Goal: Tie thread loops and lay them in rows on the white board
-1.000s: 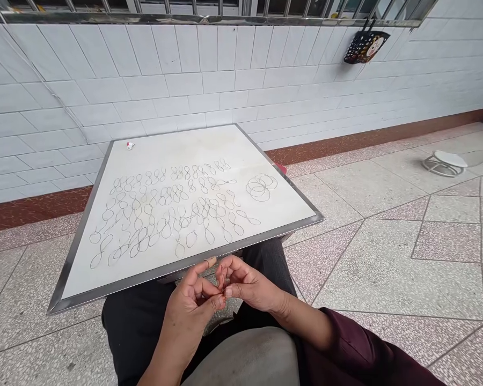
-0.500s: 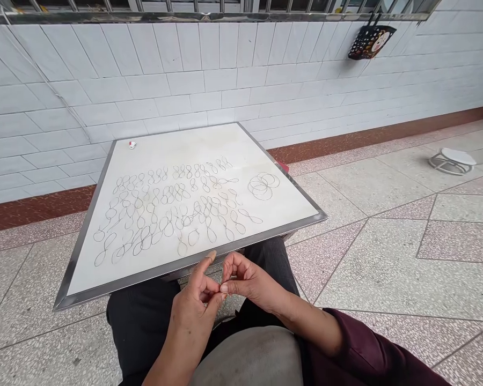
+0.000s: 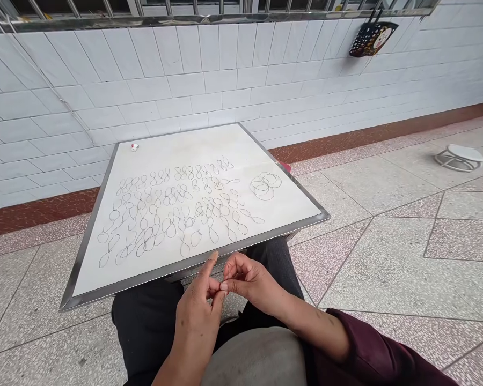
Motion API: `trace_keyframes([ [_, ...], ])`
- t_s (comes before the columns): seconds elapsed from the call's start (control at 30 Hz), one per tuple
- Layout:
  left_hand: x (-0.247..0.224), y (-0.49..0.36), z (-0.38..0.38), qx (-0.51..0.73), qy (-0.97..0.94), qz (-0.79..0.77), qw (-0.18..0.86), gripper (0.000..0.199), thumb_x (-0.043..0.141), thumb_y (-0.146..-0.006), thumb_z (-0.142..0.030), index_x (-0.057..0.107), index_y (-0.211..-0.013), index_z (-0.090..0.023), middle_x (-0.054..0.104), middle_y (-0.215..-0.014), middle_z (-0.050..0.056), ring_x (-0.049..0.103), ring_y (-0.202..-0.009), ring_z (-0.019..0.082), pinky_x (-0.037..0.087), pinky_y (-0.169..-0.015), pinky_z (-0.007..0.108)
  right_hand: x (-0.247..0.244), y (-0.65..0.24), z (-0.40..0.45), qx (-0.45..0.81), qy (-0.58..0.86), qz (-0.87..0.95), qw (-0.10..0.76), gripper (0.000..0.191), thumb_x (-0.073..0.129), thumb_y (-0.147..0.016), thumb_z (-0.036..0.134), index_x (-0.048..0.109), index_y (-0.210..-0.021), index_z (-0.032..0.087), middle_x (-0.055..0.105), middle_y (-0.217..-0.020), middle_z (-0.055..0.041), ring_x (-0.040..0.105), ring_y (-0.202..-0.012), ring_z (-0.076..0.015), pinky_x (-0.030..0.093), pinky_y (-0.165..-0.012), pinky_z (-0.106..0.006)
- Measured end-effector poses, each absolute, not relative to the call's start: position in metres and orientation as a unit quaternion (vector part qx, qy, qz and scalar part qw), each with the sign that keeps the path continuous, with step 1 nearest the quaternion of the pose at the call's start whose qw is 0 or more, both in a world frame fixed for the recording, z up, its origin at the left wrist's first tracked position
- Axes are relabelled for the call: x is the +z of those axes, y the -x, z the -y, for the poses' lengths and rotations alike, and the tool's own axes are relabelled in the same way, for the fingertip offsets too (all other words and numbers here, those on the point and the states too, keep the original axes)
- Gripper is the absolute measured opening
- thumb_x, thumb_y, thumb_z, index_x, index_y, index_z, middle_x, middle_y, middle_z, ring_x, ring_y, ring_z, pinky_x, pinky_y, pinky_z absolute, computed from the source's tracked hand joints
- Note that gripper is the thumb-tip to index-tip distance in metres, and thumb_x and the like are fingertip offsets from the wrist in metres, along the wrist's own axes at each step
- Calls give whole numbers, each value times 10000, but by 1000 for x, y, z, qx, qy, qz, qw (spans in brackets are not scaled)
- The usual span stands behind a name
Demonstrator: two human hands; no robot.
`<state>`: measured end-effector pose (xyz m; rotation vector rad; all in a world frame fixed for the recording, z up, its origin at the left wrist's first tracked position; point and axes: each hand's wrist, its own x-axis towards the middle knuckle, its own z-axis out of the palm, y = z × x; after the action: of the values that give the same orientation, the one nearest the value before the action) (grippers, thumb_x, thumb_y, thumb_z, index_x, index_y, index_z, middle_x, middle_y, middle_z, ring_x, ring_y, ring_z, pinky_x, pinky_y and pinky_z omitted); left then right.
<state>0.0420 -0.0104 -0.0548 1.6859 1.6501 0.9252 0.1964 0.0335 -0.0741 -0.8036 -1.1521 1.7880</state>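
Observation:
My left hand (image 3: 201, 305) and my right hand (image 3: 251, 279) meet at the fingertips, just off the near edge of the white table (image 3: 177, 142). Both are closed in a pinch; whatever is between the fingertips is too small to make out. My left index finger points up, with a tan covering on its tip. Many thin dark wire loops twisted into figure-eights (image 3: 213, 230) lie in rows on the tabletop. To their right, several round wire rings (image 3: 264, 186) overlap in a loose pile.
A small red and white object (image 3: 134, 147) sits at the table's far left corner. The table has a grey metal rim and stands by a tiled wall. A dark patterned bag (image 3: 372, 38) hangs on the wall; a white round stool (image 3: 461, 156) stands at the right.
The view has shifted slightly. My left fingers have drawn a little closer together, while both hands stay joined at the fingertips. The loops on the table look unchanged.

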Motion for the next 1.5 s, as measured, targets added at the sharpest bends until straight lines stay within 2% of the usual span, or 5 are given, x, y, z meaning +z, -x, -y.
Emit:
trace_keyframes([
  [0.27,-64,-44,10,353,-696,-604,164,580,473,-937,-248,386,-1508,-300,673,-793,-11,639,-715,181,534,-729,310,-72,-199,-40,686,363,491,394,242,805,-723,302,600,-805,202,646,-745,29,590,-669,-115,457,-665,-273],
  [0.53,-67,-43,10,341,-677,-634,153,547,460,-948,-265,410,-1493,-271,621,-705,-13,591,-657,177,510,-665,292,-67,-190,-42,604,423,559,380,162,729,-740,199,568,-741,207,572,-681,40,500,-622,-111,410,-599,-260],
  [0.93,-66,-35,4,411,-553,-646,328,667,566,-915,-429,343,-1520,-258,685,-742,-29,655,-664,191,529,-685,335,-66,-176,-47,570,470,582,340,116,664,-786,145,568,-779,209,578,-681,38,523,-616,-118,415,-570,-246],
  [1.23,-73,-40,4,401,-588,-667,221,579,505,-941,-341,385,-1499,-247,656,-688,-34,646,-658,186,531,-730,346,-54,-167,-46,398,505,694,324,147,623,-790,88,551,-765,213,579,-662,32,503,-622,-130,363,-608,-262],
  [1.5,-58,-36,5,431,-509,-643,377,739,628,-879,-422,311,-1529,-267,740,-848,-4,685,-738,193,540,-732,338,-65,-176,-50,516,455,642,338,94,618,-819,139,564,-798,214,560,-666,43,502,-612,-120,373,-567,-233],
])
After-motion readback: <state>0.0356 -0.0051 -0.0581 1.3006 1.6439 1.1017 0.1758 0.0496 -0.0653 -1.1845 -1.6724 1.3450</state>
